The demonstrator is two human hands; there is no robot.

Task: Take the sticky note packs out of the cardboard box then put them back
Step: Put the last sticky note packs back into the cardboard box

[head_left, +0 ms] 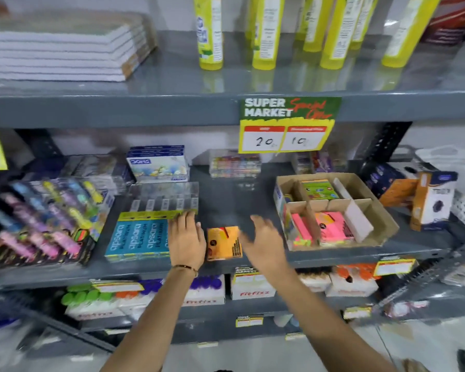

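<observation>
Grey metal shelf (226, 200), middle tier. My left hand (185, 238) lies flat, palm down, fingers (184, 220) spread over the edge of blue boxes printed "apsara PLATINUM" (134, 240); it grips nothing. My right hand (263, 238) hovers open and blurred, fingers loose, nothing held.

Between the two hands an orange sticky note pack (224, 242) lies on the shelf, just beside my left hand and out of the box. Its print is too small to read.

Cardboard box (371, 208) sits to the right on the same shelf, divided into compartments. Pink sticky note packs (330, 226) stand in the front ones; a green-labelled pack (316, 189) lies in the rear one.

Sign (287, 124) hanging from the shelf above: "SUPER MARKET", "Special Offer", handwritten "20" and "10". White cartons (253, 289) on the shelf below read "fitfizz". Yellow bottles (263, 33) on the top shelf, labels unreadable.
</observation>
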